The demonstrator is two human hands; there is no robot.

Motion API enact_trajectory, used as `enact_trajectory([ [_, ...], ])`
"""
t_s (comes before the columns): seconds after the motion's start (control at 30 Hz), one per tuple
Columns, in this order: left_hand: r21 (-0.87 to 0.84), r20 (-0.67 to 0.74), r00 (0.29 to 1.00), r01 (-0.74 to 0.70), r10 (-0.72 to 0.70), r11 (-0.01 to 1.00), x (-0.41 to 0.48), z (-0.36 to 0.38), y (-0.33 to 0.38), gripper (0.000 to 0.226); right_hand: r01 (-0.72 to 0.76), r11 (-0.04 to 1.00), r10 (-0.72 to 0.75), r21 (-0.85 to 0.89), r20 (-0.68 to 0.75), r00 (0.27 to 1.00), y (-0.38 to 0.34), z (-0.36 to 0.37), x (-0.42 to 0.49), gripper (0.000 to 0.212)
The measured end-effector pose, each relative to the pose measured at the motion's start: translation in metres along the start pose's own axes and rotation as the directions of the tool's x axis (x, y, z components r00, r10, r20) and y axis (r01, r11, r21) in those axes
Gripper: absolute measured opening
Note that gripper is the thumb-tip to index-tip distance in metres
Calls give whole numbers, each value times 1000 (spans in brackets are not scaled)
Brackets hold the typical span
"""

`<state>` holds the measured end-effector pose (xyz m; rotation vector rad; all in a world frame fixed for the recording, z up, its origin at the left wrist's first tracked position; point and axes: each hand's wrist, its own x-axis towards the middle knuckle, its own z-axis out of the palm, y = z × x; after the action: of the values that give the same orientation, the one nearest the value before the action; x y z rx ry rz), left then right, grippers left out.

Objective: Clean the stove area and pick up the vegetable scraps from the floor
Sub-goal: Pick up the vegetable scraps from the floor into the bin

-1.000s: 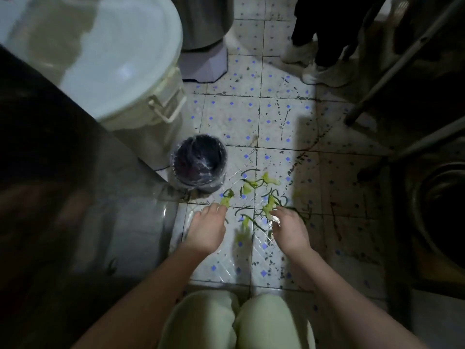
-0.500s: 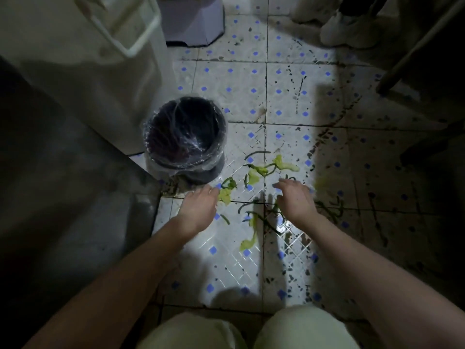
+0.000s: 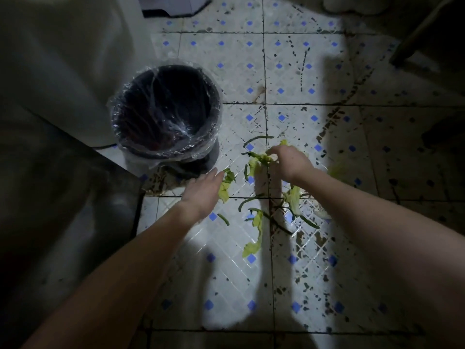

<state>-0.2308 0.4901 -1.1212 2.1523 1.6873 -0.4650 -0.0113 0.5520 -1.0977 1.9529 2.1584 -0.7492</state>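
Scraps [image 3: 254,224] lie strewn on the tiled floor [image 3: 226,275] just right of the bin [image 3: 217,104], which is lined with clear film: pale leaf bits and thin dark green strips, spread between and below the two hands. The right hand [image 3: 289,163] has reached forward since half a second ago, when it hovered flat over the middle of the heap. It now sits at the far edge, its grip curled round a pale leaf [image 3: 260,158], fingers bent down onto it; whether the leaf has left the floor cannot be told. The left hand [image 3: 201,195] has barely shifted. It is near the foot of the bin, its grip wide with fingers straight, and the fingertips [image 3: 218,175] are just beside a small yellow-green piece [image 3: 224,191], touching or nearly so. None of the scraps between the hands appears to have moved. A big pale tub [image 3: 65,61] stands behind the bin, a dark cabinet [image 3: 63,210] fills the left, and the edge of a shoe [image 3: 352,6] shows at the top. The person's knees, seen earlier at the bottom, no longer show.
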Motion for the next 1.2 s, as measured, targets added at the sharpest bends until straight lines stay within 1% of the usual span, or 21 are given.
enact_trajectory([
  [0.07,6,11,1000,-20,20,1000,10,5,-1,69,-34,998,34,54,0,999,-4,3,6,56],
  [0.1,11,14,1000,-27,27,1000,15,7,-2,70,-29,997,30,67,-14,999,-6,6,8,55],
  [0.23,39,34,998,-55,54,998,31,15,-5,78,92,993,-83,80,-102,991,-4,22,9,36],
  [0.33,58,37,993,-113,111,992,34,18,-4,79,133,990,-128,36,-130,983,6,34,11,34],
  [0.43,60,29,990,-142,141,988,33,23,-4,75,130,991,-133,-28,-127,983,16,45,14,43],
  [0.53,21,40,991,-129,128,991,34,25,-4,72,125,990,-132,-58,-150,980,22,52,14,55],
  [0.63,-28,26,992,-126,127,992,36,25,0,68,159,983,-171,-89,-152,974,22,58,15,58],
  [0.73,-95,-31,991,-131,128,987,36,25,4,57,178,981,-189,-82,-157,969,17,61,20,60],
  [0.87,-163,-56,989,-146,139,976,34,27,7,48,209,977,-214,-49,-138,967,12,64,27,63],
  [0.93,-164,-42,990,-138,133,977,33,30,8,44,213,976,-216,-42,-125,968,11,67,30,66],
  [1.07,-163,29,992,-116,123,980,28,32,8,34,193,980,-197,-56,-79,977,10,70,36,78],
  [1.13,-195,32,993,-104,112,975,25,31,6,30,186,981,-190,-52,-68,979,9,70,38,79],
  [1.2,-262,7,994,-100,105,960,21,30,4,28,172,985,-173,-29,-49,984,6,70,38,78],
])
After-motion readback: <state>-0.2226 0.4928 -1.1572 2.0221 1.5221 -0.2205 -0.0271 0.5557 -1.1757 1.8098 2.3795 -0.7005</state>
